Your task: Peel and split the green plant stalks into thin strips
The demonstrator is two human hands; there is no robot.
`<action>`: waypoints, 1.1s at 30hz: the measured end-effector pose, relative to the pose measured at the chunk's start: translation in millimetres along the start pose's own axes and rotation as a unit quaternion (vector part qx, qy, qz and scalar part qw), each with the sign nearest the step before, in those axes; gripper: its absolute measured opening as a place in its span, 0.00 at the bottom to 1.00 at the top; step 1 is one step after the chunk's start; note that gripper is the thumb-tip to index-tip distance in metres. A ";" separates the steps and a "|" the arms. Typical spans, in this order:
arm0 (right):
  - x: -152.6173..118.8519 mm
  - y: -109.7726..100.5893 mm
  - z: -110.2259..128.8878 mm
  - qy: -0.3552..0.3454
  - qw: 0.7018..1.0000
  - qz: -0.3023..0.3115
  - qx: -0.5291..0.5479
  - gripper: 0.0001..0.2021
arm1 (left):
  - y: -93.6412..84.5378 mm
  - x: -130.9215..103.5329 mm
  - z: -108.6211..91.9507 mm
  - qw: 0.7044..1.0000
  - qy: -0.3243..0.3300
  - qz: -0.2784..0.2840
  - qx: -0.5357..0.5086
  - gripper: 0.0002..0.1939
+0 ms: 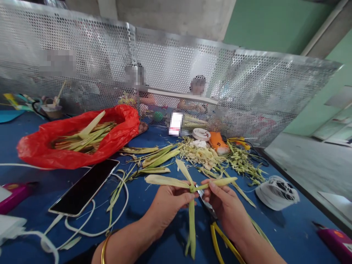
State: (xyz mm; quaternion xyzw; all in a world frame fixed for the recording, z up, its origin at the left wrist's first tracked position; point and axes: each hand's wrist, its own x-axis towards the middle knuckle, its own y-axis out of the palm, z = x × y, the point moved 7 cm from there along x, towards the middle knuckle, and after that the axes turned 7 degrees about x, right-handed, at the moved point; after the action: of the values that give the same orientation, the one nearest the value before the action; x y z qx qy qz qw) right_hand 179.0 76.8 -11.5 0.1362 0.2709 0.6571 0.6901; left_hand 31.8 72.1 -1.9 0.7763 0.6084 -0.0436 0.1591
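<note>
- Our left grip (168, 202) pinches the husk cross (192, 188) at its knot
- Our right grip (224, 200) pinches its right-hand strip
- Yellow-handled tool (212, 229) beneath, on desk (291, 233)

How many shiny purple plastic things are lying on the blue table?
2: one purple plastic thing at the left edge, left of the black-screened phone, another near the lower right corner. Both run out of frame; more may be hidden.

A pale-edged phone (85, 189) lies on the blue table (291, 227), a white cable (54, 224) plugged into its near end. Beyond the perforated screen (253, 84) is what seems a person (198, 87).
</note>
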 end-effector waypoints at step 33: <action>-19.0 22.6 23.2 -0.149 0.932 0.048 -0.327 0.10 | 27.7 -10.6 12.6 0.959 -0.012 0.188 0.210 0.14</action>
State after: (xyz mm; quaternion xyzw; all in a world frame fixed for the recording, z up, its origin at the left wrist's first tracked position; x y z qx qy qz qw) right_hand 173.2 64.3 23.4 0.0121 -0.0721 0.7135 0.6969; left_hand 57.2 52.7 -5.7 0.8920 0.4268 -0.1491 0.0056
